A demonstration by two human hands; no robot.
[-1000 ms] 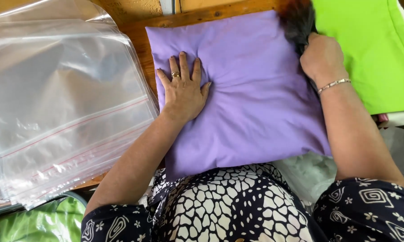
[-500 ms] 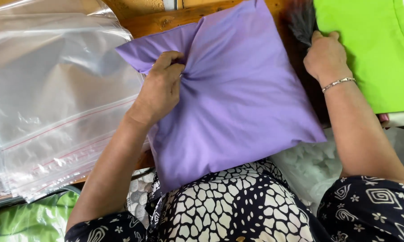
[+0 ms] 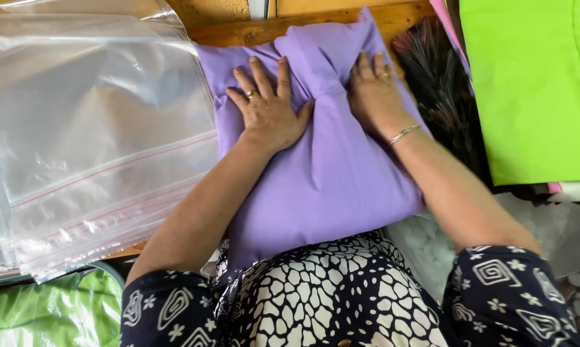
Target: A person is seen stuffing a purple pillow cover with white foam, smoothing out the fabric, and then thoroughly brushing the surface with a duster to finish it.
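While both palms press flat, the lilac cushion (image 3: 328, 167) lies on the wooden table (image 3: 238, 32), its near end overhanging into the person's lap.

- Left hand (image 3: 271, 106): fingers spread wide, pressed flat on the cushion's upper left part. Grips nothing. Ring on one finger.
- Right hand (image 3: 373, 90): fingers together, extended, flat on the cushion's upper right part. Grips nothing. Thin bracelet at the wrist.
- Both hands sit on top of the cushion, so it lies directly under them. Neither is clearly nearer; the left sits a touch closer to the cushion's middle.
- Between the hands a raised fold of fabric runs toward the cushion's far edge.
- Cushion's long axis: from the lap away toward the far table edge, tilted slightly, far end leaning left. A far corner peaks up beyond the right hand.
- Left of the cushion: stack of clear zip bags (image 3: 90, 148), touching or overlapping its left edge.
- Right of the cushion: dark feathery brush (image 3: 441, 90) just beside it; beyond that, lime-green fabric (image 3: 534, 83).
- Below the bags, well to the cushion's near left: green bundle (image 3: 52, 308).
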